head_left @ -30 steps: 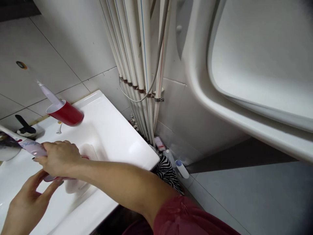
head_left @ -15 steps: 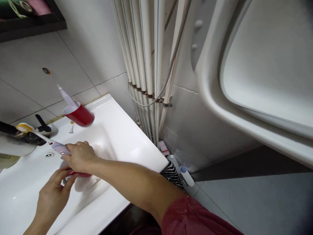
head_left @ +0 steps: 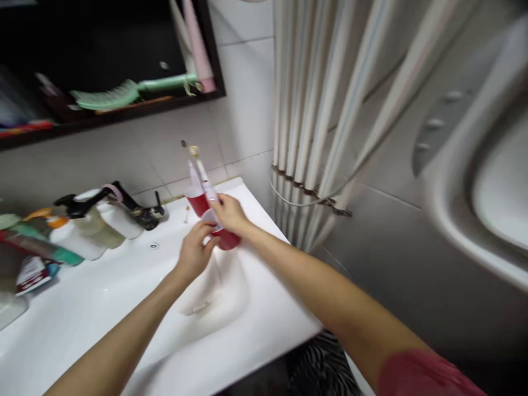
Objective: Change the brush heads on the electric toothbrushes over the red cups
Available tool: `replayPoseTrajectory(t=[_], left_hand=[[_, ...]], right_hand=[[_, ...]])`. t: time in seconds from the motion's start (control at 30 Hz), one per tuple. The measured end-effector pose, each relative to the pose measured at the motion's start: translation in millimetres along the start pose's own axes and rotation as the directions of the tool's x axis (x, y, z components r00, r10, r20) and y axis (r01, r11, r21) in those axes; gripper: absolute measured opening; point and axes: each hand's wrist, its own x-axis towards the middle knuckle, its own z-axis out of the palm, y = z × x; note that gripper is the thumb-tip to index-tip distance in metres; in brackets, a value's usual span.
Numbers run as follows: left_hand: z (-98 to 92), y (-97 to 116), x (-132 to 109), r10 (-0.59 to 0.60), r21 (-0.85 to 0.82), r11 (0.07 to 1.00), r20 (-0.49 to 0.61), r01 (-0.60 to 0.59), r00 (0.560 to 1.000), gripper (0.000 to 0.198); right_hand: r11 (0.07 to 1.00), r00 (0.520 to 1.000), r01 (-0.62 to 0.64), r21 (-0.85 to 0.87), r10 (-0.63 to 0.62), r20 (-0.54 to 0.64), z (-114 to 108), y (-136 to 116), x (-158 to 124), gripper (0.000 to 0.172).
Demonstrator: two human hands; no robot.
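Note:
Both my hands meet over the back right part of a white sink [head_left: 124, 286]. My right hand [head_left: 229, 213] grips a red cup [head_left: 226, 238] together with a toothbrush [head_left: 205, 180] that sticks up out of it. My left hand [head_left: 193, 254] reaches up to the same cup, fingertips on its rim. Just behind stands a second red cup [head_left: 197, 202] with another toothbrush [head_left: 193, 175] in it, on the sink's back edge.
A black faucet [head_left: 136, 208] and several bottles [head_left: 82, 234] crowd the sink's back left. A dark shelf [head_left: 124, 104] above holds a green brush [head_left: 119, 94]. White pipes [head_left: 313, 126] run down the wall on the right, beside a white lid or seat [head_left: 487, 187].
The camera swung left and up, bringing the shelf and bottles into view. My hands lifted the red cup with the toothbrush from the basin toward the other cup at the back.

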Motion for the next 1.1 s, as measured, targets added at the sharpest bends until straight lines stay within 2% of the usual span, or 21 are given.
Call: replayPoseTrajectory(t=[0.1, 0.2, 0.37, 0.6, 0.73, 0.83, 0.9, 0.93, 1.0, 1.1], left_hand=[[18.6, -3.7, 32.0, 0.021, -0.083, 0.996, -0.017, -0.022, 1.0, 0.006], [35.0, -15.8, 59.3, 0.012, -0.092, 0.996, 0.021, -0.01, 1.0, 0.009], [51.7, -41.2, 88.3, -0.033, -0.058, 0.998, 0.058, 0.037, 0.998, 0.011], [61.6, -66.7, 117.4, -0.057, -0.026, 0.998, 0.064, 0.059, 0.996, 0.012], [54.8, -69.3, 114.9, -0.06, 0.006, 0.998, 0.033, 0.06, 0.998, 0.021], [39.5, -74.3, 101.3, -0.103, 0.1, 0.988, -0.154, 0.119, 0.983, 0.033], [28.8, -81.8, 92.8, -0.186, 0.142, 0.962, -0.276, 0.231, 0.943, 0.036], [24.6, -86.2, 90.0, -0.255, 0.131, 0.944, -0.293, 0.303, 0.922, 0.036], [18.9, -94.7, 87.6, -0.405, 0.074, 0.899, -0.241, 0.433, 0.882, 0.029], [14.9, -100.1, 85.8, -0.517, 0.007, 0.853, -0.129, 0.522, 0.846, 0.012]], right_hand=[[1.0, 0.999, 0.007, -0.009, -0.008, -0.036, -14.2, 17.9, 26.3, 0.025], [1.0, 0.999, -0.005, -0.026, 0.004, -0.053, -15.8, 37.6, 53.8, 0.024], [0.997, 0.997, -0.057, -0.054, 0.054, -0.059, -3.9, 59.0, 89.8, 0.025], [0.992, 0.993, -0.113, -0.063, 0.112, -0.031, 13.3, 73.2, 125.8, 0.023], [0.993, 0.993, -0.111, -0.041, 0.109, -0.034, 16.2, 77.1, 132.5, 0.023], [0.994, 0.99, -0.104, -0.017, 0.102, -0.101, 10.5, 74.7, 129.7, 0.026], [0.996, 0.976, -0.094, -0.011, 0.09, -0.196, 4.3, 67.8, 123.4, 0.031], [0.996, 0.966, -0.083, -0.01, 0.078, -0.247, 1.6, 62.4, 118.7, 0.034], [0.999, 0.95, -0.042, -0.006, 0.038, -0.311, -0.7, 48.7, 106.9, 0.036], [0.999, 0.963, 0.033, 0.02, -0.026, -0.27, 7.0, 26.7, 86.5, 0.033]])
